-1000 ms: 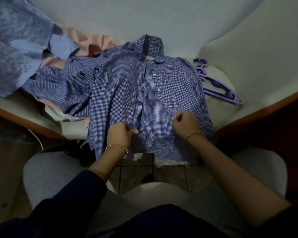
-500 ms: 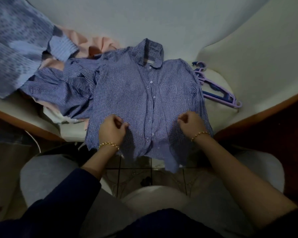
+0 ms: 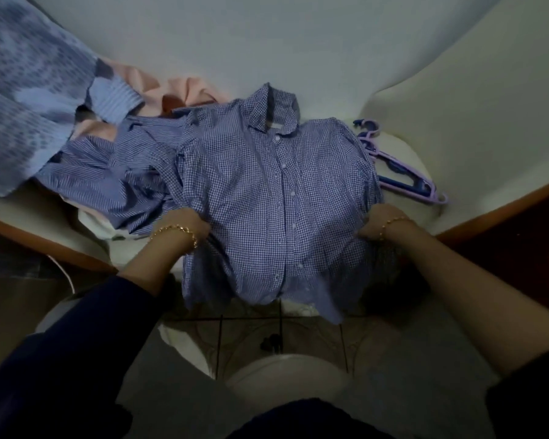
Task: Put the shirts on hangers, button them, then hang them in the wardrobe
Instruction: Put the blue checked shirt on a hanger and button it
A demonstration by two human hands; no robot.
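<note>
A blue checked shirt point(image 3: 267, 198) lies buttoned, front up, on the white bed point(image 3: 298, 42), its hem hanging over the bed's edge. My left hand point(image 3: 187, 221) grips the shirt's left side seam with curled fingers. My right hand point(image 3: 379, 221) grips the right side seam the same way. The collar points away from me. Purple and blue hangers point(image 3: 400, 172) lie on the bed just right of the shirt, partly hidden under it.
A striped blue shirt point(image 3: 108, 172), a pink garment point(image 3: 178, 93) and a blue knitted sweater point(image 3: 29, 99) are piled at the left. The bed's wooden frame point(image 3: 495, 204) runs along both sides. Tiled floor point(image 3: 267, 337) shows between my knees.
Both hands left the button placket near the hem and moved outward to the shirt's two sides. The shirt front now lies closed and flatter.
</note>
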